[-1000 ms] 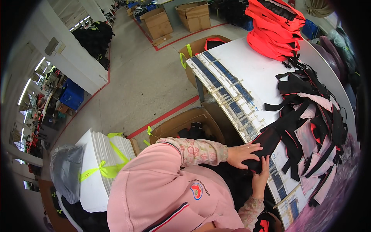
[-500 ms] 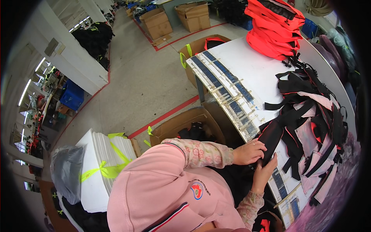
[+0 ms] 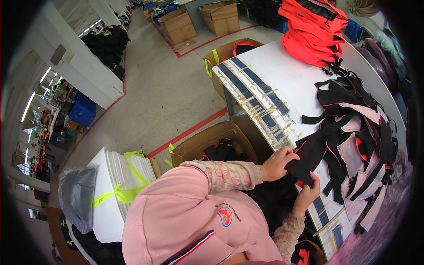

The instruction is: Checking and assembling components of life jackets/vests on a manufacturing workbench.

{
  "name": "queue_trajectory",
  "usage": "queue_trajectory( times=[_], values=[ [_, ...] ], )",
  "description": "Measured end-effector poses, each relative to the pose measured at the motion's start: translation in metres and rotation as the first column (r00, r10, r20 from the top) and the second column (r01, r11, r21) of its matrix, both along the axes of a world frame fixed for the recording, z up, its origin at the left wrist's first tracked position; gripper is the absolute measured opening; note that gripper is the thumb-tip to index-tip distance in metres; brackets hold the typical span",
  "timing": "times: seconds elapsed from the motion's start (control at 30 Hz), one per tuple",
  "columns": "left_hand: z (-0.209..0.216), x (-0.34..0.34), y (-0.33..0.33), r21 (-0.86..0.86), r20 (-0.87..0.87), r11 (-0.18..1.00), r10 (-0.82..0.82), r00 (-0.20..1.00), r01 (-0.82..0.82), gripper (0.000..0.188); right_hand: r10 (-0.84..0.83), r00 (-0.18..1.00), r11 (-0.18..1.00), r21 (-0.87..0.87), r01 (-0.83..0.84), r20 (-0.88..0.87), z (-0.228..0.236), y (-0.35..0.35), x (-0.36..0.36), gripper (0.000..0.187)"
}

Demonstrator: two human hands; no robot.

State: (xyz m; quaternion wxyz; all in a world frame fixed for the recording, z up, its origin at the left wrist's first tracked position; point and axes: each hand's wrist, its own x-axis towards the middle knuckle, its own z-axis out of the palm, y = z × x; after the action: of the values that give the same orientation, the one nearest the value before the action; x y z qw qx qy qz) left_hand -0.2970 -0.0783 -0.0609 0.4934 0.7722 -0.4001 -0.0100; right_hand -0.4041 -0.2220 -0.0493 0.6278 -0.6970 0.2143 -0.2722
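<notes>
My left hand (image 3: 280, 164) pinches one corner of a black fabric piece (image 3: 307, 161) with thin red edging, at the near edge of the white table. Lower down, my right hand (image 3: 306, 193) grips another corner of it between thumb and fingers. A bit of red shows beneath the piece beside my right hand. Its far end runs into a heap of black straps (image 3: 340, 137) with pink and red-edged parts. Both forearms wear flowered sleeves.
A stack of red-orange bags (image 3: 311, 33) stands at the table's (image 3: 276, 64) far end. Below the near edge sits an open carton (image 3: 240, 137) with dark pieces. Bundled white sheets (image 3: 128, 174) stand at left. Purple plastic (image 3: 388, 216) lies at right.
My hands have moved apart along the black fabric piece's near end, spreading it flatter. My left hand has shifted slightly up and left, and more of the fabric shows between them.
</notes>
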Motion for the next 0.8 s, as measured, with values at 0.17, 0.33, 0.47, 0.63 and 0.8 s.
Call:
queue_trajectory(
  times=[0.17,0.33,0.47,0.63,0.8],
  values=[
    [-0.003,0.007,0.001,-0.263,-0.251,0.964,-0.113,0.961,0.044,0.037,0.018,0.999,0.98,-0.198,-0.012,0.028,-0.012,0.0,0.007,0.018],
    [0.002,0.007,-0.004,-0.158,-0.624,0.985,-0.155,0.766,0.071,0.022,-0.014,1.0,0.981,-0.193,0.017,0.021,-0.012,0.003,0.011,0.011],
    [-0.009,0.009,-0.011,-0.367,-0.634,0.929,-0.283,0.72,0.042,0.019,-0.009,1.0,0.999,0.034,0.008,0.023,0.002,0.009,0.011,0.012],
    [-0.007,0.01,-0.01,-0.365,-0.727,0.931,-0.286,0.624,0.001,0.018,0.107,0.975,0.942,0.293,-0.163,0.196,0.003,0.005,0.009,0.018],
    [-0.014,0.009,-0.013,-0.25,-0.843,0.968,-0.208,0.495,-0.019,0.015,0.182,0.98,0.983,0.021,-0.184,0.074,0.008,0.002,0.004,0.021]
  ],
)
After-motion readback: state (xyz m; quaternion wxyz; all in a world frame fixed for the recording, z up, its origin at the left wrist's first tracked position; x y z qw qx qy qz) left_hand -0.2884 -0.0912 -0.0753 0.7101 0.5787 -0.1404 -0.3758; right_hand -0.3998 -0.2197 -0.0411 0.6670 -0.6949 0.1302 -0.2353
